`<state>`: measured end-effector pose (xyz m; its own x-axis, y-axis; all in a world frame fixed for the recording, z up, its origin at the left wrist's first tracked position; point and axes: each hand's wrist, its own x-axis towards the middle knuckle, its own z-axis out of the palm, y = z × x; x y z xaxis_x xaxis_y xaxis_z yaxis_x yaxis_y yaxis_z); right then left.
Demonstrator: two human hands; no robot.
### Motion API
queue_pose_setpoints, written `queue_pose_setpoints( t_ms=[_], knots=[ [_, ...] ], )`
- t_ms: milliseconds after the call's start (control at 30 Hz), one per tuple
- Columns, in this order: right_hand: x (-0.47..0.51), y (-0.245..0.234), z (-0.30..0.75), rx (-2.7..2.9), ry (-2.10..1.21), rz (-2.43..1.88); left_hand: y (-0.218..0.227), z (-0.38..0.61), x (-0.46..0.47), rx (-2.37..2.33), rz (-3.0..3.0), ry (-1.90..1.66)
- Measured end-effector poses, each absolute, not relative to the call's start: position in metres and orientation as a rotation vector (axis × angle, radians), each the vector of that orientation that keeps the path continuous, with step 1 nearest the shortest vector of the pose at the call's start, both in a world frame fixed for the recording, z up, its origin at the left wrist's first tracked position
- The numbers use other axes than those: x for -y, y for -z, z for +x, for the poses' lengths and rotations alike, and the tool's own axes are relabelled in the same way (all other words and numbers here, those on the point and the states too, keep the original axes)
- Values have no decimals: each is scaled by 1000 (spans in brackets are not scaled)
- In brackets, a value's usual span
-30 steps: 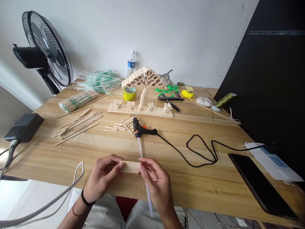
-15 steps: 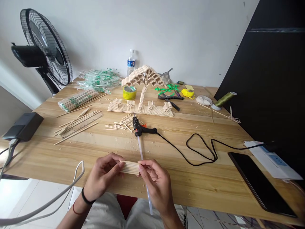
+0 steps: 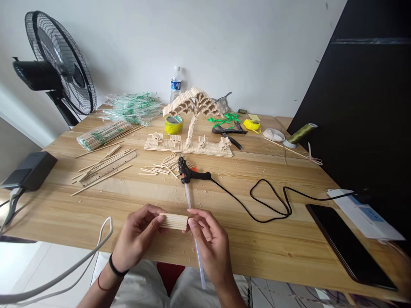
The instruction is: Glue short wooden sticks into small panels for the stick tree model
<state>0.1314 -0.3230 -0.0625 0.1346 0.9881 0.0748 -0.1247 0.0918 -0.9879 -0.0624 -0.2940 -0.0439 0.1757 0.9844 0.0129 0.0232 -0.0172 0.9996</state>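
Both my hands hold a small flat panel of glued wooden sticks [image 3: 174, 221] just above the near edge of the wooden table [image 3: 276, 248]. My left hand [image 3: 136, 237] pinches its left end and my right hand [image 3: 208, 244] pinches its right end. A black glue gun [image 3: 192, 174] lies on the table beyond the panel, with a clear glue stick [image 3: 195, 244] running back from it under my right hand. Farther off stands a stick model with a roof on a post [image 3: 190, 112] set on a stick base [image 3: 188, 147].
Loose cut sticks [image 3: 159, 167] and long sticks with a ruler [image 3: 104, 164] lie left of the glue gun. Its black cord [image 3: 272, 205] loops right toward a dark tablet [image 3: 348, 246]. A fan [image 3: 56, 64], bundled sticks [image 3: 102, 134], yellow tape [image 3: 174, 125], a bottle [image 3: 175, 84] and a thread spool [image 3: 300, 134] stand farther back.
My hands and the stick panel have barely shifted; my right fingers have closed a little more on the panel's right end. The view has drifted slightly.
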Motion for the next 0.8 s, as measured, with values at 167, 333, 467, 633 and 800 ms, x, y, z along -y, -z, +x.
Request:
queue_pose_setpoints(
  t_ms=[167,333,467,633,800],
  knots=[
    [322,63,132,1113,-1100,-1135,46,-62,291,-1109,1319,-1095],
    [321,63,131,1071,-1073,-1139,49,-63,293,-1124,1308,-1099],
    [320,62,131,1029,-999,-1158,50,-63,294,-1106,1265,-1134],
    [320,63,132,975,-939,-1171,45,-64,290,-1002,1442,-1212],
    [320,64,133,1049,-947,-1144,46,-64,288,-886,1473,-1218]
  ],
)
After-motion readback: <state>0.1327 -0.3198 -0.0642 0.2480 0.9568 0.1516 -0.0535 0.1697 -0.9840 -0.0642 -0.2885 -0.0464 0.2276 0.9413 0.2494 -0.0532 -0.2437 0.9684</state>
